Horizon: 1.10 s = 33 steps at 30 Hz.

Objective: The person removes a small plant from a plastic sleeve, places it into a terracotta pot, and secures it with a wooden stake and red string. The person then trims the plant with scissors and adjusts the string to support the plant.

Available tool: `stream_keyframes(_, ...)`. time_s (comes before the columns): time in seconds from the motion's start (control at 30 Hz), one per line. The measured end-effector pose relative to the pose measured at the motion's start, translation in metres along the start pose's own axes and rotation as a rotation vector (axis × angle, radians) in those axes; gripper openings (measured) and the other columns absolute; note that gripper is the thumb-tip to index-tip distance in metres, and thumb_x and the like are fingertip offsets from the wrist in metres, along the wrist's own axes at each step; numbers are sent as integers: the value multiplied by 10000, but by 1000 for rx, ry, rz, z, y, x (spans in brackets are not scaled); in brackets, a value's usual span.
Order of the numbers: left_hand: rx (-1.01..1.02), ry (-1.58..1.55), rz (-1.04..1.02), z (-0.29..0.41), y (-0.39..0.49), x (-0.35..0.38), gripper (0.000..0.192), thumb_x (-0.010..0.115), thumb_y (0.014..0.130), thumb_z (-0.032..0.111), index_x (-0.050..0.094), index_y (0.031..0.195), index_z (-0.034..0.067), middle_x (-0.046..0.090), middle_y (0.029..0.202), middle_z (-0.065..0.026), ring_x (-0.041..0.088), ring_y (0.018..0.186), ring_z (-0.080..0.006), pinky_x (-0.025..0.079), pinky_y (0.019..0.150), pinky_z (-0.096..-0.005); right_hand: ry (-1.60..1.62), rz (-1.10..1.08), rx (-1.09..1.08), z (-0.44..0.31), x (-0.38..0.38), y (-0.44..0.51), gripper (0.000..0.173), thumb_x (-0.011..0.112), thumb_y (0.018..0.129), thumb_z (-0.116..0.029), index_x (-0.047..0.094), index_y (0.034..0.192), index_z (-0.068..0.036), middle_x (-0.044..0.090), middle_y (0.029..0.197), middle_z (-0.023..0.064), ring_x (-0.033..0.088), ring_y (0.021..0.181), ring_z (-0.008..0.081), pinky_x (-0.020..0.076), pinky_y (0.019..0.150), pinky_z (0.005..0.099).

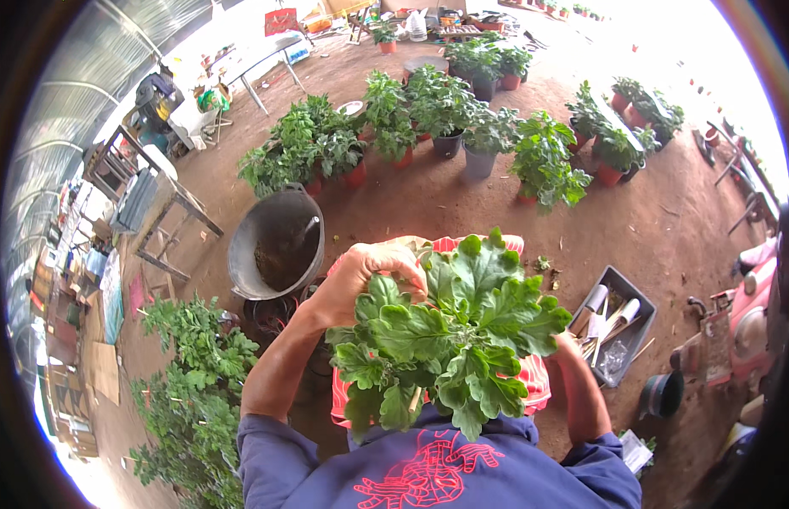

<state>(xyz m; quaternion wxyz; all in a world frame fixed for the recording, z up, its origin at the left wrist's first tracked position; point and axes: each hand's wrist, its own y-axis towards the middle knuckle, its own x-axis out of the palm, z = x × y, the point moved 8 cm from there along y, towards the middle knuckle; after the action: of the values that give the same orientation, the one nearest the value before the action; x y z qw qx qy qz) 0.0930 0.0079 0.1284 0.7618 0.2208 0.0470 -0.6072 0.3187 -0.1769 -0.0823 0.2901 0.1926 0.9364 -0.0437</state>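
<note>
A leafy green plant, likely a chrysanthemum [458, 324], stands right before me over my lap, above a red and white striped cloth [534, 382]. At the plant's upper left, my left hand [391, 264] has its fingers bent in among the leaves; whether they pinch a stem or leaf is hidden. My right hand [563, 343] is at the right side of the foliage, mostly covered by leaves, so its fingers do not show. A pale stick end [415, 399] pokes out of the lower leaves. The pot is hidden.
A large black tub [242, 254] with soil is ahead to the left. At right, a grey crate [642, 318] holds sticks and rolls. Potted plants [480, 159] stand in an arc ahead; more leafy plants [191, 407] are at lower left, near a wooden stool frame [203, 219].
</note>
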Motion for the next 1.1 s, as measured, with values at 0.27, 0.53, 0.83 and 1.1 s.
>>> stream_keyframes(0.27, 21, 211, 115, 5, -10, -4, 113, 790, 809, 6, 759, 916, 24, 745, 862, -56, 685, 826, -194, 525, 865, -329, 191, 180, -428, -277, -117, 37, 90, 632, 1003, 25, 721, 1008, 37, 727, 971, 78, 695, 911, 121, 573, 828, 298)
stream_keyframes(0.53, 36, 275, 266, 25, -35, -15, 224, 858, 746, -38, 783, 954, -4, 772, 956, -100, 741, 884, -195, 602, 827, -337, -36, -566, -251, -305, 3, 98, 120, 735, 847, -36, 729, 923, 57, 759, 908, 236, 756, 885, 394, 577, 806, 449)
stream_keyframes(0.83, 43, 229, 285, 18, -51, -19, 257, 874, 779, 6, 791, 1019, 46, 758, 1015, -99, 751, 896, -218, 615, 774, -338, -152, -827, -190, -303, 25, 90, 184, 767, 872, -105, 763, 987, 40, 780, 937, 211, 769, 926, 331, 580, 842, 437)
stream_keyframes(1.1, -15, 125, 344, 4, -51, -21, 250, 871, 790, 4, 795, 1025, 43, 757, 980, -108, 746, 883, -214, 604, 798, -335, -70, -841, -59, -284, 42, 84, 207, 787, 846, -108, 795, 992, 38, 783, 905, 228, 784, 885, 339, 592, 795, 427)
